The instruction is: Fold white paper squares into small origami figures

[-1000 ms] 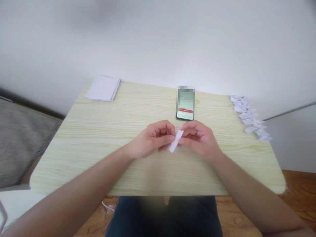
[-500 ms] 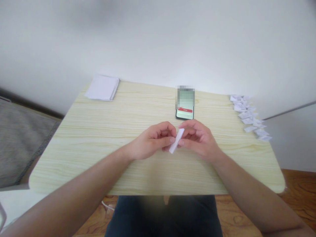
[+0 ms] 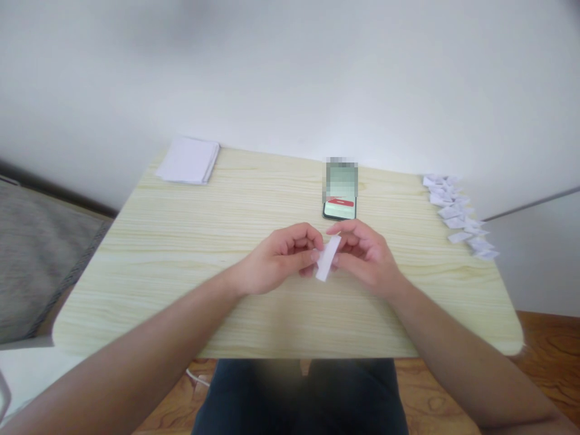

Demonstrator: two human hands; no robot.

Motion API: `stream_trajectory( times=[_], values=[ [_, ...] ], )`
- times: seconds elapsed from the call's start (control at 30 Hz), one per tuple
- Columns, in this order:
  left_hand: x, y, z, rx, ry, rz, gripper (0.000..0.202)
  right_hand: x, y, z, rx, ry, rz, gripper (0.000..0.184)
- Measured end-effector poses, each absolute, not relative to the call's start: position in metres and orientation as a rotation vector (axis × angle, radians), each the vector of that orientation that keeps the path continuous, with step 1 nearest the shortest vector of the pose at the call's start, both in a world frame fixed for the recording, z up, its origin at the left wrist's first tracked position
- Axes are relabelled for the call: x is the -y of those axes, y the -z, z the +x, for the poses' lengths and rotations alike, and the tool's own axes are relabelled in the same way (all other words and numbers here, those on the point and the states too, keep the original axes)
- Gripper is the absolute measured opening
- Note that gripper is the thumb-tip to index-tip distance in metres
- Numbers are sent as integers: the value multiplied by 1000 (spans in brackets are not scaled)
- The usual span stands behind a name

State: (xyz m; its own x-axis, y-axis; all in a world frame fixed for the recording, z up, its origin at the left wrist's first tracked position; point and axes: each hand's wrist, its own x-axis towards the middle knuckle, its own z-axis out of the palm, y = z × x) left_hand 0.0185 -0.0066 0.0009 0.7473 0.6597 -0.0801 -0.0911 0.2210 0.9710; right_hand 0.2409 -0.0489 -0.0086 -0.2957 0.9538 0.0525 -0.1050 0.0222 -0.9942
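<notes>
A small folded piece of white paper [image 3: 328, 258] is held tilted between my two hands, above the front middle of the table. My left hand [image 3: 290, 254] pinches its left side between thumb and fingers. On the other side, my right hand [image 3: 362, 254] has its thumb and curled fingers against the paper; the exact contact of those fingertips is partly hidden behind it. The right index finger arches over the paper's upper end. Just beyond the hands lies a phone [image 3: 339, 208] with a lit screen, partly pixelated.
A stack of white paper sheets [image 3: 188, 160] lies at the table's back left corner. Several folded white paper pieces [image 3: 455, 211] stand in a row along the right edge. The wooden table [image 3: 181, 235] meets a white wall at the back.
The folded paper has turned slightly and shifted a little right, showing a broader face. Both hands stay almost where they were.
</notes>
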Motion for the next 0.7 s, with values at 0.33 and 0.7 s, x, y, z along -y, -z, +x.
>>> stream_trajectory(
  times=[0.33,0.7],
  values=[
    [4,-2,19,-536,-697,1134,21,47,11,237,1342,-1350,-973,23],
    [6,-3,21,-591,-720,1144,26,49,11,233,1408,-1265,-1053,26]
  ],
)
